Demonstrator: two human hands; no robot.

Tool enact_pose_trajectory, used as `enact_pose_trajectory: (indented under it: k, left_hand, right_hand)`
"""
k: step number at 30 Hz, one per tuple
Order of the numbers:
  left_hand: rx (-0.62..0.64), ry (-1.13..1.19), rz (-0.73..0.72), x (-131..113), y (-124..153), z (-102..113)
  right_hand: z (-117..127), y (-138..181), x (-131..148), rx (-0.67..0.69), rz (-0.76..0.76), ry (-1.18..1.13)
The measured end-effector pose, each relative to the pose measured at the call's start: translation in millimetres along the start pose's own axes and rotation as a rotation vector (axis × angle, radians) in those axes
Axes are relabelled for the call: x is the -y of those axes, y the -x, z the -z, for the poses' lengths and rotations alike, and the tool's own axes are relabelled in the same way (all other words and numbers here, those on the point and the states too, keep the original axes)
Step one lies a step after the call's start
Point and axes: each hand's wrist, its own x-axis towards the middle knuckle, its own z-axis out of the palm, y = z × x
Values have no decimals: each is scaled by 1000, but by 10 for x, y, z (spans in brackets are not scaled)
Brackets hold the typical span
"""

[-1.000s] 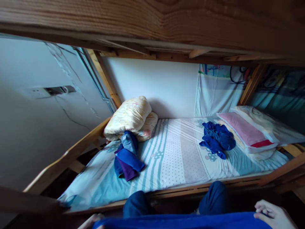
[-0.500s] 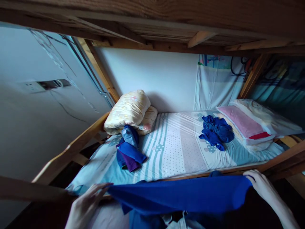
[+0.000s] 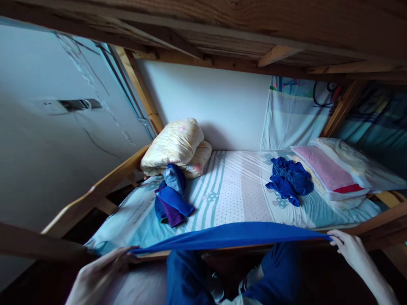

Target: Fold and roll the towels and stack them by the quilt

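A blue piece of clothing (image 3: 229, 235) is stretched between my two hands above the near edge of the bed; its exact kind does not show. My left hand (image 3: 108, 267) pinches its left end, and my right hand (image 3: 346, 248) grips the right end. Beyond it on the striped sheet (image 3: 230, 195), several folded garments (image 3: 173, 199) in blue and purple lie at the left. A crumpled dark blue garment (image 3: 289, 178) rests towards the right. Below the stretched cloth show my legs in dark blue trousers (image 3: 187, 275).
A folded cream quilt (image 3: 176, 144) sits at the left end against the wall. Pink and white pillows (image 3: 330, 169) lie at the right end. Low overhead runs the upper bunk's wooden frame (image 3: 203, 25). A wooden rail (image 3: 92, 195) edges the left side.
The blue clothing has gone from a hanging sheet to a narrow, lifted band, uncovering my legs. My left hand has moved slightly left; both hands still hold the ends. The view has shifted a little.
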Motion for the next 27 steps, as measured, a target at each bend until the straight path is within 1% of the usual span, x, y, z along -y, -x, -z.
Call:
enact_pose_trajectory:
  k: [2,4,7,9,11,13,15,17,19,21,24,27]
  left_hand:
    - [26,2,12,33,16,14]
    - [80,10,45,81,8,30]
    - [192,63,114,214,-47,19]
    - [273,90,146,338,-117,-51]
    - [316,93,169,463,-220,-195]
    - [332,93,198,558,-367,-408]
    - [380,107,228,604,-559,-657]
    - [420,98,231,592,-790,-889]
    - [399,70,213,535,-1035,-1063]
    - [318,63,206,457,-1270,-1161]
    - [168,84,163,362,-1554,-1185]
    - [39,100,72,335,-1715,-1151]
  right_hand:
    - [-8,26,-29,43,-36,-84]
    - [-16,43,-67,60,-52,-118]
    - [-45,21,-150,69,-83,-111]
    - [-89,-54,-215,86,-91,-81]
    - [-168,-192,-272,89,-67,-22]
    - [-292,-396,-299,82,-23,48]
    - [-448,-648,-273,67,17,111]
    - [-601,-921,-185,51,48,168]
    - [-703,-1180,-53,13,74,221]
    - [-725,-1396,81,-43,94,260]
    - [-623,-1600,197,-161,154,234]
    - [-502,-1657,180,-285,231,148]
